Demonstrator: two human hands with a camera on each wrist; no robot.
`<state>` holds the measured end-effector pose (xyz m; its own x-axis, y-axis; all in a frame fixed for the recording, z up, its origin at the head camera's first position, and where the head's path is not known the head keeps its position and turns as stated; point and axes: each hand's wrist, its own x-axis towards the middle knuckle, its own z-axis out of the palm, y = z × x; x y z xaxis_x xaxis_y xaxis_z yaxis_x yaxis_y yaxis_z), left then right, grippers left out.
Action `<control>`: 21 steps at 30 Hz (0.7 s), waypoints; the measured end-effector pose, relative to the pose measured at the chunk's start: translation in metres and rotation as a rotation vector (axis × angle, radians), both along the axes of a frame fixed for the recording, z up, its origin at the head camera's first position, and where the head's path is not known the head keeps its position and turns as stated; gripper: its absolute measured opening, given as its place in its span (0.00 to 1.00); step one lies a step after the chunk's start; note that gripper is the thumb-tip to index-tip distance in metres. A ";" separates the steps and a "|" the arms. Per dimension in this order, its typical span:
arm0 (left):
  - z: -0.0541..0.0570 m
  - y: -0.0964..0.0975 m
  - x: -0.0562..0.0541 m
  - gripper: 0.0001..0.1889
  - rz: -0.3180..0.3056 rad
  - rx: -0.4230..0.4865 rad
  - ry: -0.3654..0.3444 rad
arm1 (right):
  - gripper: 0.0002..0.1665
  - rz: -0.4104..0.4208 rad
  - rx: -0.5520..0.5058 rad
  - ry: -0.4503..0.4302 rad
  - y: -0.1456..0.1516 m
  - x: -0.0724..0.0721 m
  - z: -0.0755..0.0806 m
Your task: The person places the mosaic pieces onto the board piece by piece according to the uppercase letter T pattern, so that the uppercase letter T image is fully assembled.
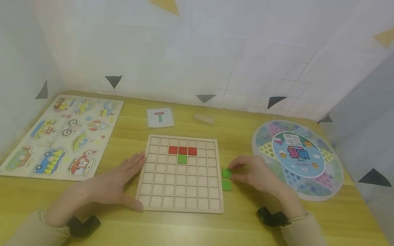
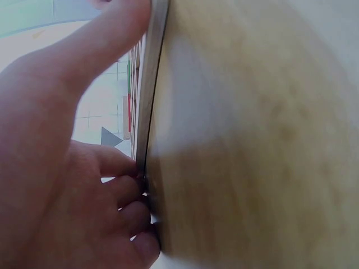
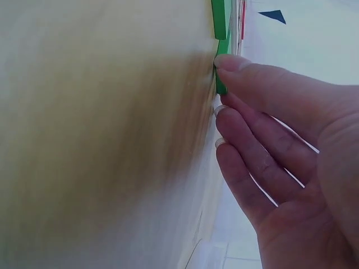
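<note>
A wooden grid board (image 1: 180, 209) lies flat on the table. Three red tiles (image 1: 183, 150) form a row in its upper part, with one green tile (image 1: 182, 159) directly below the middle one. Along the board's left edge rests my left hand (image 1: 111, 184), fingers extended and thumb touching the lower left corner. Off the board's right edge, my right hand (image 1: 255, 173) pinches a loose green tile (image 1: 226, 173) between thumb and forefinger; the thumb covers part of it in the right wrist view. Just nearer to me lies another green tile (image 1: 226, 185).
Behind the board are a pattern card (image 1: 160, 118) showing a red and green T and a small wooden block (image 1: 204, 119). A vehicle puzzle board (image 1: 71, 137) lies at left. On the right is a round game board (image 1: 296, 158), close to my right hand.
</note>
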<state>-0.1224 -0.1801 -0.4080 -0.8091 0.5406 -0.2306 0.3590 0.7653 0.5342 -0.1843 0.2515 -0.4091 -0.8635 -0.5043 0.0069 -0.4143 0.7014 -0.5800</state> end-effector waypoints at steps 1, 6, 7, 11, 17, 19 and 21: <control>0.000 0.000 0.000 0.71 0.000 0.001 0.000 | 0.15 0.001 -0.001 -0.001 0.000 0.000 0.000; 0.000 0.000 0.000 0.71 -0.001 0.005 -0.003 | 0.15 0.002 0.004 0.009 -0.001 0.000 0.001; 0.000 0.000 0.000 0.71 -0.001 0.005 -0.002 | 0.15 0.000 0.005 0.012 -0.001 0.000 0.001; 0.000 0.000 0.000 0.71 -0.002 0.004 -0.001 | 0.14 -0.001 0.003 0.031 -0.001 0.000 0.001; -0.001 0.000 0.000 0.71 -0.001 -0.002 0.004 | 0.13 -0.009 0.007 0.046 -0.001 0.001 0.000; -0.002 0.000 0.000 0.71 -0.001 -0.004 0.004 | 0.14 -0.012 0.013 0.052 -0.001 0.001 0.000; -0.001 0.000 0.000 0.71 0.000 -0.004 0.003 | 0.14 -0.012 0.016 0.060 -0.002 0.002 0.000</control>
<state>-0.1224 -0.1804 -0.4094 -0.8097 0.5397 -0.2307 0.3604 0.7674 0.5303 -0.1825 0.2495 -0.4090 -0.8679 -0.4942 0.0507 -0.4392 0.7158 -0.5429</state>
